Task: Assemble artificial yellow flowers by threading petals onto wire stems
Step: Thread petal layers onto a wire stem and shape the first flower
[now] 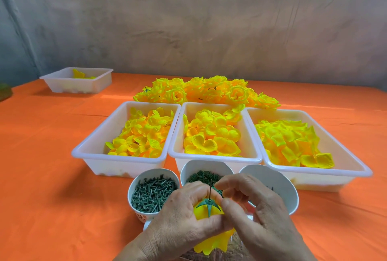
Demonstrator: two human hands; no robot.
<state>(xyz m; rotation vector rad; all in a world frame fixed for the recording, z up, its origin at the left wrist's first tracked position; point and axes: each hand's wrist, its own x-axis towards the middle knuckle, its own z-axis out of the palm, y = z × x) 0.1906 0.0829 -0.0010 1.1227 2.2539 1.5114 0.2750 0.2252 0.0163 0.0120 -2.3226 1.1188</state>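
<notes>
My left hand (180, 221) grips an upside-down yellow flower (211, 239) in its curled fingers. A green star-shaped calyx (209, 206) sits on the flower's base, and a thin wire stem (210, 189) sticks straight up through it. My right hand (257, 212) is beside the flower, its thumb and curled fingers close to the calyx and the wire; I cannot tell if they pinch anything. Three white trays of loose yellow petals stand behind: left (100, 156), middle (178, 135), right (345, 156).
Three white cups stand just past my hands: green pegs (152, 193), green rings (201, 177), and one at right (278, 185). Finished yellow flowers (207, 91) are heaped behind the trays. A small white tray (77, 84) sits far left on the orange tablecloth (52, 166).
</notes>
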